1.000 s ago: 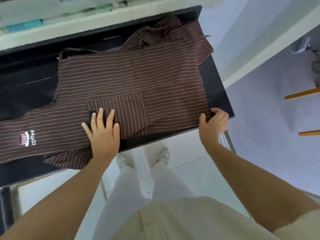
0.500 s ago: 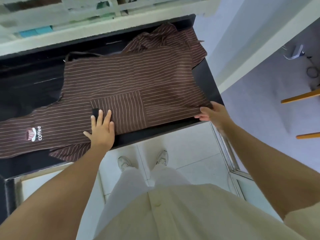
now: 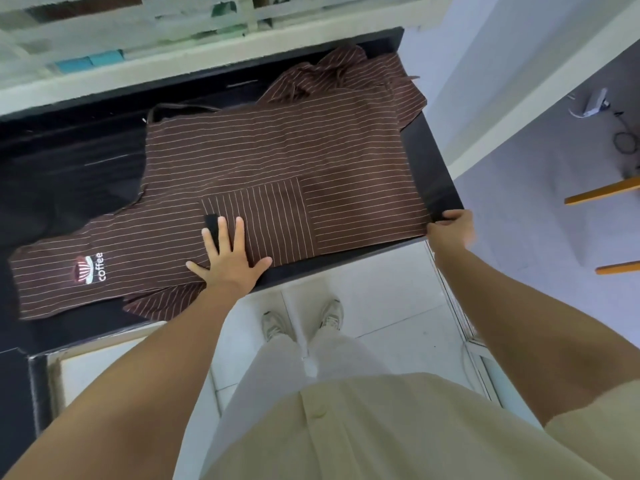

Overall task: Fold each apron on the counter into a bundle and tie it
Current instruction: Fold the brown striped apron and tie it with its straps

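The black counter (image 3: 438,188) filled the upper half of the view, from nine o'clock across to three. The brown striped apron (image 3: 277,157) lay spread flat over it, bib toward nine o'clock and skirt toward three, with its near hem running along the counter's front edge. Beyond it, at about one o'clock, a second striped apron (image 3: 346,69) sat crumpled in a heap at the back, touching the spread one. A square pocket (image 3: 263,220) with upright stripes lay near the middle of the spread apron. The left hand (image 3: 227,263) pressed flat on the cloth at the pocket's seven o'clock corner, fingers straight and splayed wide, thumb out along the counter edge. The right hand (image 3: 450,232), at three o'clock, gripped the apron's near skirt corner at the counter's edge, fingers curled over the hem. On the bib, toward nine o'clock, was a cup logo (image 3: 88,270) with the word "coffee". A small black patch (image 3: 210,221) showed just beside the left hand's fingertips.
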